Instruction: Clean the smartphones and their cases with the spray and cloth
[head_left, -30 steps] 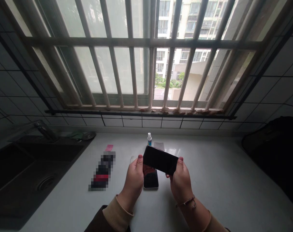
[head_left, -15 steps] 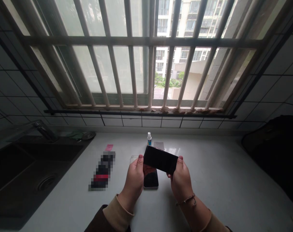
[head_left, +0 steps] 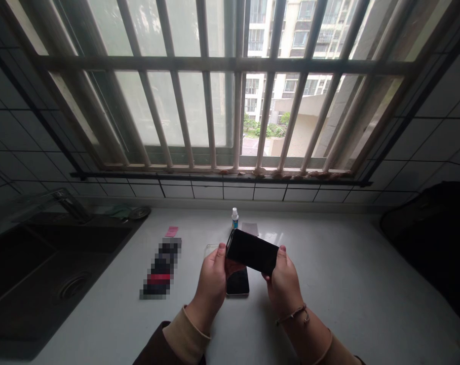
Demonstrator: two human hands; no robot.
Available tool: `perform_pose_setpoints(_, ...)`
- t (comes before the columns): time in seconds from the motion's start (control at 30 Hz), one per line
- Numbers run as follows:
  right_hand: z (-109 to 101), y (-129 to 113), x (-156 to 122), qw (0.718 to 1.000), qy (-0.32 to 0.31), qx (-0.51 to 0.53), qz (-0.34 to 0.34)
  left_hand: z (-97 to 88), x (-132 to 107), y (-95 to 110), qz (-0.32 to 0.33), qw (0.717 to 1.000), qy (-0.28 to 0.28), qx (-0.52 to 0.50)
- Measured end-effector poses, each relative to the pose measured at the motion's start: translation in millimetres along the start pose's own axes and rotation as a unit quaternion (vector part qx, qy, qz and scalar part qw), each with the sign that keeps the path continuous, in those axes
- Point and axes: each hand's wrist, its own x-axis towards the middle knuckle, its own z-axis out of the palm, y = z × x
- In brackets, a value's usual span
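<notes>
A black phone-sized slab [head_left: 252, 251] is held level above the white counter [head_left: 329, 284], gripped at both ends. My left hand [head_left: 213, 281] pinches its left end, thumb on top. My right hand [head_left: 284, 284] grips its right end; a thin bracelet circles that wrist. Directly under the slab a second dark phone [head_left: 237, 283] lies flat on the counter, partly hidden by my left hand. Behind them stands a small white spray bottle with a blue collar [head_left: 235, 218] beside a pale sheet [head_left: 250, 229].
A dark sink [head_left: 36, 274] with a tap [head_left: 68, 203] fills the left. A blurred-out dark packet [head_left: 160, 268] and a pink slip [head_left: 171, 231] lie left of my hands. A black bag [head_left: 431, 238] sits at the right. A barred window [head_left: 222, 86] rises behind.
The black slab has tilted slightly, its far edge lifting a little. Both hands keep their grip in nearly the same place.
</notes>
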Motion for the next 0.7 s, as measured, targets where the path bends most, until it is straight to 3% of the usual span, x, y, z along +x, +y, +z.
perform_pose_setpoints(0.23,0.5,-1.9,0.9,1.0,0.005,0.013,0.015,-4.4,2.2,-2.6,-0.008,1.0,0.014,0.025)
perform_pose_setpoints(0.47,-3.0,-6.6,2.0,0.998,-0.035,-0.042,-0.009,1.7,2.2,9.9,-0.111,0.991,0.056,-0.049)
perform_pose_setpoints(0.57,-6.2,-9.4,3.7,0.992,-0.07,-0.099,-0.027,0.9,1.4,17.6,-0.15,0.987,0.03,-0.053)
perform_pose_setpoints(0.63,-9.4,-13.5,5.2,0.977,-0.096,-0.178,-0.065,-0.1,1.6,20.5,-0.155,0.987,0.022,-0.045)
perform_pose_setpoints(0.7,-12.7,-19.4,6.4,0.935,-0.122,-0.291,-0.161,-1.1,2.6,20.4,-0.145,0.988,0.041,-0.028)
